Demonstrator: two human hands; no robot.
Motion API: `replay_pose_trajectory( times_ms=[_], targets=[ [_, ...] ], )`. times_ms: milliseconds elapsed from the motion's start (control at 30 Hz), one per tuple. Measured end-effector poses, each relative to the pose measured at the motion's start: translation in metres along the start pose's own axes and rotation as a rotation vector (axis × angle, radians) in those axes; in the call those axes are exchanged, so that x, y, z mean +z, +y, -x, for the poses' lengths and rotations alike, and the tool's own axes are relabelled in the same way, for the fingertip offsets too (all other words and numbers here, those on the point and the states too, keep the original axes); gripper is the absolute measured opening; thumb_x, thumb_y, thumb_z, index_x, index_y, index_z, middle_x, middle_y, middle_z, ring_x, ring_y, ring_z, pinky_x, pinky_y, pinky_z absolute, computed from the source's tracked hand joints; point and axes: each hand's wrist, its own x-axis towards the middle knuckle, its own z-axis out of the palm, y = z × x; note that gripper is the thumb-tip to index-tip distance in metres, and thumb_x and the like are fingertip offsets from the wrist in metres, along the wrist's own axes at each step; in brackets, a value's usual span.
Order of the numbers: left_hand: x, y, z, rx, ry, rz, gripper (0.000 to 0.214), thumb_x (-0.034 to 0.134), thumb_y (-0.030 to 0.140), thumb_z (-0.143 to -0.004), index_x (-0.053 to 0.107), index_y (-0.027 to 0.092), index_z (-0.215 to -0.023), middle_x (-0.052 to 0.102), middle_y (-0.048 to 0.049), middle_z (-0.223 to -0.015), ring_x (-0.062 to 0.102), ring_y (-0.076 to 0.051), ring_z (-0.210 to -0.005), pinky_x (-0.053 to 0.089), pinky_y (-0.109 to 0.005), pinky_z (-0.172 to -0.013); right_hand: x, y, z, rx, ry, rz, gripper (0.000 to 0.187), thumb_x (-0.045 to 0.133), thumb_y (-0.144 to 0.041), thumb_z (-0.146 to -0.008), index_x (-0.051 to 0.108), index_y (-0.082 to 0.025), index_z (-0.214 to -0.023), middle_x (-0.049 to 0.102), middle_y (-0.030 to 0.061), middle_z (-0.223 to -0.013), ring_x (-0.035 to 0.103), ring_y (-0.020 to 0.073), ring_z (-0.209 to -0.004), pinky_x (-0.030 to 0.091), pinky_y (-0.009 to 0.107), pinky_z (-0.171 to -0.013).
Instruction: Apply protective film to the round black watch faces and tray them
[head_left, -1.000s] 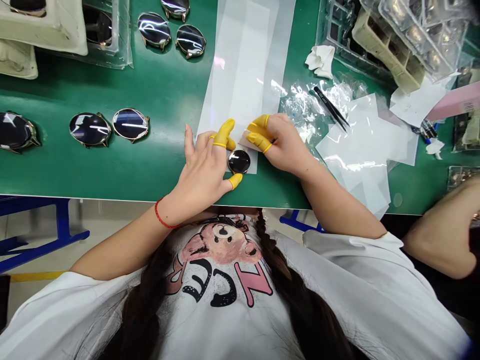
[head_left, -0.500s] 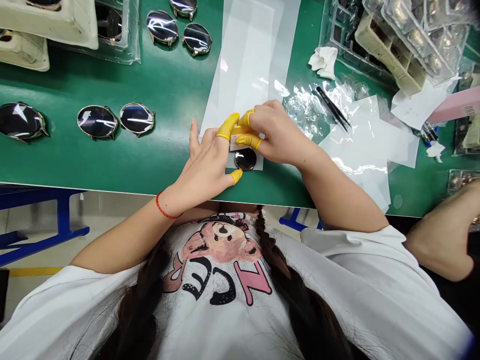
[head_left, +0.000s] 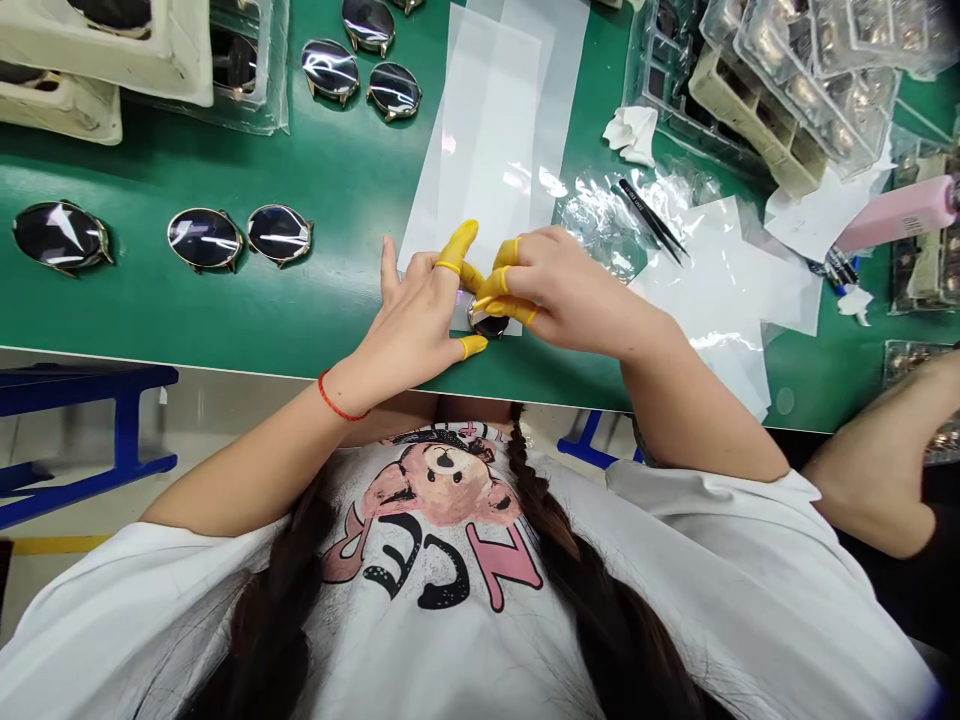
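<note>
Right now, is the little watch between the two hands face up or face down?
Face up: the watch shows its shiny dark glass, partly covered by the right hand.

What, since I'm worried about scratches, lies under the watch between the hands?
A white sheet shows either side of the watch; its underside, and what that touches, are hidden.

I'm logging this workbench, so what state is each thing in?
Watch between the hands: face up, partly hidden by fingers
Left hand: fingers spread, thumb at the watch's near edge
Right hand: fingers bent over the watch
Loose watches: face up, strapless
Long sheets: flat, overlapping
Tweezers: lying down, tips apart
White wad: crumpled
Clear trays: stacked
</note>
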Motion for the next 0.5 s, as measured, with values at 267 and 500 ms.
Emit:
replay_pose_trajectory(
  times_ms=[267,500],
  targets=[
    [-0.002,0.002,-0.003,-0.039,0.008,-0.046,0.081,0.069,0.041,-0.084,0.022,0.024,-0.147,0.027,-0.0141,-0.163,0.041,-0.033,-0.139,-0.002,-0.068,-0.125,0.016,0.008,-0.027,0.046,-0.011,0.131,0.026,0.042,-0.032,-0.100,0.061,-0.022,-0.086,0.055,0.0063,-0.087,0.052,0.0215,-0.088,0.043,0.044,-0.089],
    [-0.009,0.012,-0.002,-0.023,-0.029,-0.075,0.081,0.067,0.038,-0.086,0.026,0.025,-0.154,0.057,-0.0093,-0.136,0.045,-0.032,-0.132,-0.003,-0.069,-0.123,0.022,0.000,0.016,0.175,0.281,0.052,0.036,0.032,-0.042,-0.104,0.063,-0.025,-0.106,0.060,0.0086,-0.097,0.055,0.0231,-0.092,0.045,0.041,-0.080]
  ],
)
